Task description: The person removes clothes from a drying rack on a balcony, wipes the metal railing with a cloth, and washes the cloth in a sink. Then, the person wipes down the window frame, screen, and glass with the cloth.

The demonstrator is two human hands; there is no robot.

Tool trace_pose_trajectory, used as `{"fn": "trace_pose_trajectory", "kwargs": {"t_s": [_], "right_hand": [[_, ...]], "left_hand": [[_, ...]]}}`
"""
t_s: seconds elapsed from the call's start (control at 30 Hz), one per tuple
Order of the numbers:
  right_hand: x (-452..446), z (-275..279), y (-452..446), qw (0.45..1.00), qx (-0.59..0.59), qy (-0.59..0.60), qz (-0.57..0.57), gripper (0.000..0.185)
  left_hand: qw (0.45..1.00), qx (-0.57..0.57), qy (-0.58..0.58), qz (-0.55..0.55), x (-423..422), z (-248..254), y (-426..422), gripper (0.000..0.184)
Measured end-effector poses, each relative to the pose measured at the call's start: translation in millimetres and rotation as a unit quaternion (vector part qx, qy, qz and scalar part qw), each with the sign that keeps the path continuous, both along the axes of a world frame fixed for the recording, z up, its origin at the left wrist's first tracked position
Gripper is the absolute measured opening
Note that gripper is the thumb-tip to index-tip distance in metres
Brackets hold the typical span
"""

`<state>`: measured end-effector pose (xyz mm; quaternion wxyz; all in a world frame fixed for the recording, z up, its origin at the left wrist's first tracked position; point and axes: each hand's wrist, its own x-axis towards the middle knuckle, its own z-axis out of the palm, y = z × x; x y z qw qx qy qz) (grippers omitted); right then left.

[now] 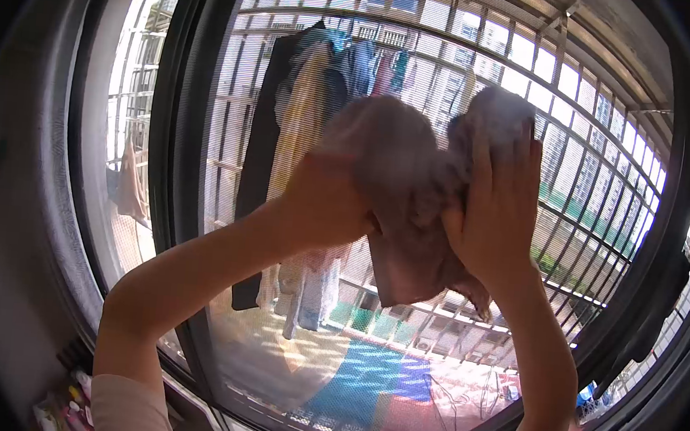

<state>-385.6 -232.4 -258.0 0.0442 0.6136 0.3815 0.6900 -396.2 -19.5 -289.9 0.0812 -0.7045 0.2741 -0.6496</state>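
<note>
A crumpled brown cloth (411, 245) is bunched up against the mesh window screen (268, 363), its lower corner hanging loose. On the cloth's left side, my left hand (330, 198) is closed around it, the fingertips hidden in the folds. My right hand (495, 207) is at the right end of the cloth, fingers stretched upward and close together, holding a bunch of it against the mesh. Pale glare blurs part of the cloth between the hands.
Dark frames (182, 122) border the screen left and right. Beyond it, clothes (304, 115) hang before a metal window grille (579, 128), with a blue panel (364, 379) lower down. Several small colourful items (75, 405) sit at the lower left.
</note>
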Motion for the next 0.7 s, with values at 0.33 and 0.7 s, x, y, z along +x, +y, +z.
{"fn": "trace_pose_trajectory", "kwargs": {"t_s": [0.33,0.7], "right_hand": [[0,140,224,0.982,0.016,0.021,0.189,0.037],[16,202,247,0.984,0.118,-0.096,0.092,0.046]], "left_hand": [[0.945,-0.249,0.023,0.213,-28,41,169,0.026],[0.943,-0.164,-0.069,0.283,4,103,213,0.03]]}}
